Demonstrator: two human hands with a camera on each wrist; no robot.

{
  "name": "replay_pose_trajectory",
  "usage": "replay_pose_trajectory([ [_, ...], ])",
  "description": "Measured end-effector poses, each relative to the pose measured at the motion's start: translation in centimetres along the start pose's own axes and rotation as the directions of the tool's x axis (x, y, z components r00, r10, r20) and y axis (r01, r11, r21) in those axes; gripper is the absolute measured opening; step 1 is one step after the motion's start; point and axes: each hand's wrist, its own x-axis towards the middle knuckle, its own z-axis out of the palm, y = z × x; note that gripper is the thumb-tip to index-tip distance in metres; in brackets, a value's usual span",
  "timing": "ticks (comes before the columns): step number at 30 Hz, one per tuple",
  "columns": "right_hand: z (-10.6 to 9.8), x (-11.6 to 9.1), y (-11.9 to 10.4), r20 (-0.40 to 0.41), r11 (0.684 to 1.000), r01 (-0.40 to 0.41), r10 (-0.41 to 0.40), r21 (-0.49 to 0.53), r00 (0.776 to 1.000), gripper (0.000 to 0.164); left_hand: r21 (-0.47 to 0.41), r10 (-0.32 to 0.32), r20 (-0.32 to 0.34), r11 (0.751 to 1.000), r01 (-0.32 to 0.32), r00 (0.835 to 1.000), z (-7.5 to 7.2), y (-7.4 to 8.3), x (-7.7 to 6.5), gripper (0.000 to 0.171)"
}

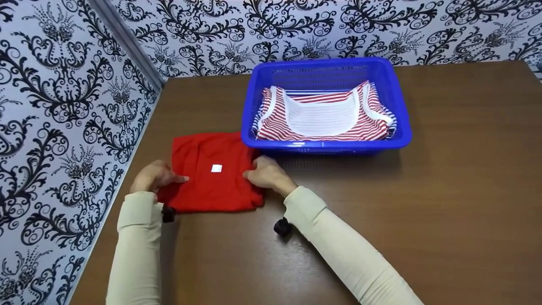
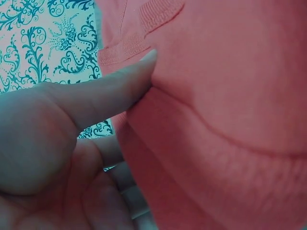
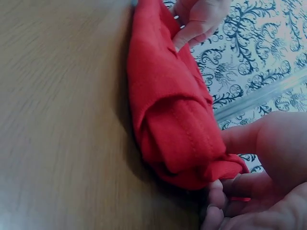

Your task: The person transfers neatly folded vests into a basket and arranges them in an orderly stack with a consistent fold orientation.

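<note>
A folded red garment (image 1: 220,186) with a small white label (image 1: 217,168) lies on the brown table, left of centre. My left hand (image 1: 159,176) grips its left edge; in the left wrist view the thumb (image 2: 115,91) presses on top while the other fingers reach underneath. At the opposite side my right hand (image 1: 266,173) pinches the right edge, thumb above and fingertips below, as the right wrist view shows. Layered folds (image 3: 177,134) of the red cloth show at that end. Part of the garment's far right corner is hidden by the blue basket's rim.
A blue plastic basket (image 1: 326,145) stands at the back, just beyond my right hand. Inside it lie folded striped garments (image 1: 271,123), a red-and-white one with white trim on top. Patterned walls (image 1: 63,84) border the table (image 1: 465,190) at the left and back.
</note>
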Motion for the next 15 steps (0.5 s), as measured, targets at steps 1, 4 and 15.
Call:
replay_pose_trajectory([
  [1,0.06,-0.03,0.01,-0.002,1.0,-0.001,0.001,-0.001,1.0,0.019,-0.004,0.002,0.0,1.0,-0.002,1.0,0.02,-0.02,-0.05,0.043],
  [4,0.23,-0.12,-0.02,-0.007,1.0,-0.005,0.005,-0.01,1.0,0.024,-0.013,0.004,-0.002,1.0,-0.004,1.0,0.03,-0.08,-0.24,0.047],
  [15,0.14,0.07,-0.12,-0.001,1.0,-0.006,0.006,0.0,1.0,0.039,0.033,0.007,-0.003,0.999,-0.007,1.0,-0.06,0.39,-0.54,0.059],
])
